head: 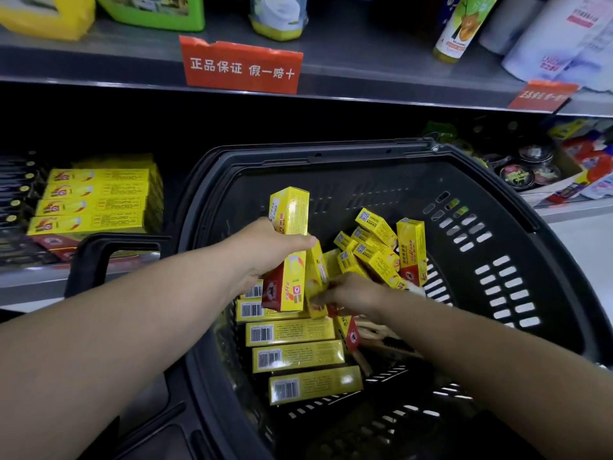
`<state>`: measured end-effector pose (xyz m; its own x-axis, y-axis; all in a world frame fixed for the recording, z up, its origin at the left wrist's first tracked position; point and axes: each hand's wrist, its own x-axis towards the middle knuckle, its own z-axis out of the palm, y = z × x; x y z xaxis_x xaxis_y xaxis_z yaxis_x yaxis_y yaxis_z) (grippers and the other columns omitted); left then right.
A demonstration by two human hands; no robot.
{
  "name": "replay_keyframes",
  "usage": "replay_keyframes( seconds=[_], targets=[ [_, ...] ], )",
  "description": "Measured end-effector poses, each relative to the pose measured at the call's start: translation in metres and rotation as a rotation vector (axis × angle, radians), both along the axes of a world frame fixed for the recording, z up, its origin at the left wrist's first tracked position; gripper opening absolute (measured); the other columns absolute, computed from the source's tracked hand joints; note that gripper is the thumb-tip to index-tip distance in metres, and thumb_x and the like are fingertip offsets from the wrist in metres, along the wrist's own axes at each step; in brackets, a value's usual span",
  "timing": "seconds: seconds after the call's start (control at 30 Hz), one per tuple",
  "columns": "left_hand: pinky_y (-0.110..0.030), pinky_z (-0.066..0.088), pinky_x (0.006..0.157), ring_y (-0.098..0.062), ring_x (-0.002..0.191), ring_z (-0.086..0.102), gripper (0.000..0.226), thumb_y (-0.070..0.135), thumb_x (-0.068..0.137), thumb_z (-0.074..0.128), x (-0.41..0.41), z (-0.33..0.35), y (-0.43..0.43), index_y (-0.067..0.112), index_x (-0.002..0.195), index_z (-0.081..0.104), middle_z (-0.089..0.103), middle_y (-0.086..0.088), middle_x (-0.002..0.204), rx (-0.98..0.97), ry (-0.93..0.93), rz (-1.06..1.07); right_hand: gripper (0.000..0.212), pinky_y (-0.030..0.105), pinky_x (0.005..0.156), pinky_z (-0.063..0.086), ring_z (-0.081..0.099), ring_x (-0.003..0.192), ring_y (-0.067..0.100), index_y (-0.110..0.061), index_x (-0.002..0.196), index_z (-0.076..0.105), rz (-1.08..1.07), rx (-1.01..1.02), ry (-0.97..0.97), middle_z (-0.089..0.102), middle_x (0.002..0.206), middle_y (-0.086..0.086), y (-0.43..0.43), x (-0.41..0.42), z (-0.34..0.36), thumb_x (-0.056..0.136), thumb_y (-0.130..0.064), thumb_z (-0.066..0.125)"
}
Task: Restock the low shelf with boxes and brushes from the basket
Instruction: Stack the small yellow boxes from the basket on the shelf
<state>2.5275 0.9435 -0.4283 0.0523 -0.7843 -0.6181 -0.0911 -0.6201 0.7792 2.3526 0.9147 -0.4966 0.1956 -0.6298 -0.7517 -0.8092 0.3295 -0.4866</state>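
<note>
Low shelf (30,280): on the left we see long yellow card shelf boxes (96,200) lying flat in a neat pile.
Left hand (265,250): our fingers and thumb wrap tight round the held box (290,210).
Held box: it is long, shiny and yellow with a red end, and stands up above the basket.
Flat boxes (298,356): they lie in a row just below our left hand, with the striped codes facing up.
Right hand (355,292): it is low in the basket with its fingers at a leaning box (315,277). We cannot tell if it grips.
Brush (388,340): it is wooden with dark bristles, and lies under our right wrist.
Loose boxes (378,250): they lie jumbled behind our right hand.
Basket (497,200): it is black plastic with slotted walls.
</note>
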Motion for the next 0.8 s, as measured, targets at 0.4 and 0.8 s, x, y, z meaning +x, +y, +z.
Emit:
replay_keyframes(
  seconds=[0.4, 0.8],
  targets=[
    [-0.032, 0.056, 0.067, -0.022, 0.076, 0.072, 0.044, 0.033, 0.075, 0.075, -0.001, 0.007, -0.003, 0.011, 0.111, 0.060, 0.074, -0.009, 0.089, -0.008, 0.145, 0.068, 0.042, 0.034, 0.096, 0.048, 0.063, 0.104, 0.023, -0.018, 0.111, 0.065, 0.003, 0.204, -0.620, 0.066, 0.111, 0.004, -0.029, -0.013, 0.065, 0.083, -0.048, 0.056],
    [-0.045, 0.054, 0.086, -0.029, 0.087, 0.069, 0.040, 0.024, 0.075, 0.075, 0.003, 0.001, -0.003, 0.009, 0.110, 0.061, 0.072, -0.013, 0.095, 0.007, 0.063, 0.051, 0.069, 0.034, 0.058, 0.044, 0.060, 0.102, 0.035, -0.011, 0.150, 0.005, 0.794, -0.558, 0.663, 0.014, 0.153, 0.011, -0.028, -0.018, -0.017, 0.094, -0.006, 0.044]
  ],
)
